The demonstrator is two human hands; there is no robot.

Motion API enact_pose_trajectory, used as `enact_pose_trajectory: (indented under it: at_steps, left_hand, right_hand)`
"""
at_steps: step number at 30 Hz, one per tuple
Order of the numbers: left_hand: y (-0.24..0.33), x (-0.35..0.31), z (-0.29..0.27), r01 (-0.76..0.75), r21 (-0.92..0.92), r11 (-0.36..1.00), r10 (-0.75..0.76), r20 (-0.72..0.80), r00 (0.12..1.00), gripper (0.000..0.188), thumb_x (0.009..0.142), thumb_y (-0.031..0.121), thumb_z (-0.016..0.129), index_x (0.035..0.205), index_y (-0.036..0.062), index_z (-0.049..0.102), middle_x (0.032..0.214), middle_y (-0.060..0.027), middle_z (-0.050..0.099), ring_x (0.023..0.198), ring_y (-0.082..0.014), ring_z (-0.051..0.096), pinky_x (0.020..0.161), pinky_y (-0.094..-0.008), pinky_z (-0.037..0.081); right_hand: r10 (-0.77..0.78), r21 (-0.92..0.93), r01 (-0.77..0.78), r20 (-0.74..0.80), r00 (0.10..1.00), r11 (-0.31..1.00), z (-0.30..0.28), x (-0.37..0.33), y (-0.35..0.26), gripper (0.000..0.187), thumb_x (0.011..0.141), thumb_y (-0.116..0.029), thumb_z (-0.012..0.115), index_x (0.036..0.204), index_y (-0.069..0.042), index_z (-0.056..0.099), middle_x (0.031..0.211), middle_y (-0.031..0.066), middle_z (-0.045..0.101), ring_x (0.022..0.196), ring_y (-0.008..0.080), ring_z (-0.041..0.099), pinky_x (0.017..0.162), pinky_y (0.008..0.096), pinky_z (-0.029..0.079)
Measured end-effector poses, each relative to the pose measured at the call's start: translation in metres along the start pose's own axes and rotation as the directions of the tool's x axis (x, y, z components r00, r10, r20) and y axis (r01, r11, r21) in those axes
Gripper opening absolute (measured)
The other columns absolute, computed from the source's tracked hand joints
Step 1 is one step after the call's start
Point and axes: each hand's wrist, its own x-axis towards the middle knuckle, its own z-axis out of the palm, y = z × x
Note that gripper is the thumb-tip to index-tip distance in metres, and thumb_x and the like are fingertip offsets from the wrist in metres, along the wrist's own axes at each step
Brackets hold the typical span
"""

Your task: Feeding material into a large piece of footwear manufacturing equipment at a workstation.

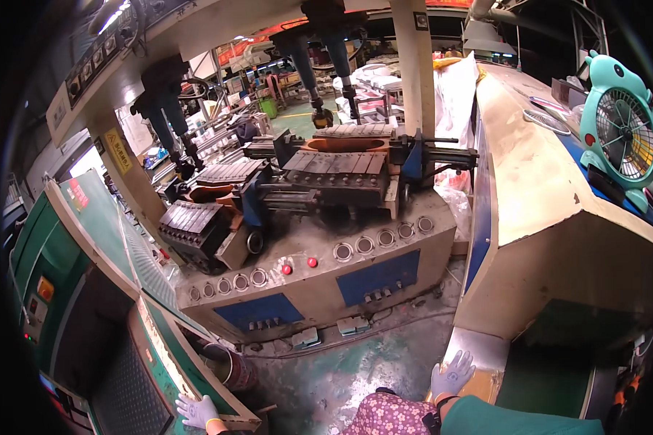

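My left hand [197, 412], in a pale grey glove, lies with its fingers apart at the near corner of the green machine frame [185, 355]. Over on the right, my right hand [453, 373], gloved the same way, spreads its fingers at the metal plate [479, 349] in front of the beige tunnel machine [537, 268]. Neither hand holds anything that I can see. A purple flowered cloth [393, 415] and a green sleeve [519, 417] show by my right arm.
Ahead stands a beige press machine [312, 308] with clamp blocks [337, 174], round gauges and two red buttons [312, 262]. Foot pedals [306, 338] and a cable lie on the floor before it. A bucket [238, 370] stands beside the green frame. A turquoise fan [620, 130] sits at right.
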Motion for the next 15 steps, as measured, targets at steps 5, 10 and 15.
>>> enact_pose_trajectory:
  at_steps: [5,10,15]
  left_hand:
    - [0.002,-0.006,-0.009,-0.009,-0.014,1.0,0.009,0.029,1.0,0.087,0.085,0.043,0.064,0.162,0.0228,0.028,0.169,-0.0056,0.027,0.153,-0.0274,0.03,0.119,-0.0588,0.027]
    - [-0.01,0.003,0.003,-0.013,-0.018,1.0,0.012,-0.046,0.999,0.088,0.083,0.043,0.067,0.16,0.0204,0.032,0.167,-0.0075,0.032,0.152,-0.0288,0.033,0.118,-0.0598,0.028]
    - [0.0,0.0,0.002,-0.034,-0.068,0.997,0.03,-0.053,0.998,0.087,0.081,0.04,0.069,0.158,0.0192,0.034,0.167,-0.0076,0.03,0.153,-0.0286,0.03,0.12,-0.0599,0.026]
  right_hand:
    - [-0.009,0.043,0.01,-0.022,1.0,0.999,0.0,0.001,0.0,0.087,0.084,-0.045,0.064,0.153,0.001,0.037,0.163,0.0202,0.028,0.153,0.0361,0.021,0.125,0.0534,0.011]
    - [-0.02,0.033,0.019,0.032,0.999,0.999,-0.009,-0.003,-0.007,0.087,0.085,-0.046,0.063,0.154,0.0,0.036,0.164,0.0196,0.028,0.154,0.0353,0.02,0.126,0.0528,0.01]
    - [0.03,-0.025,-0.028,0.086,0.996,0.999,-0.011,0.0,-0.007,0.087,0.088,-0.048,0.059,0.157,-0.002,0.033,0.166,0.0173,0.026,0.156,0.0327,0.016,0.127,0.0492,0.008]
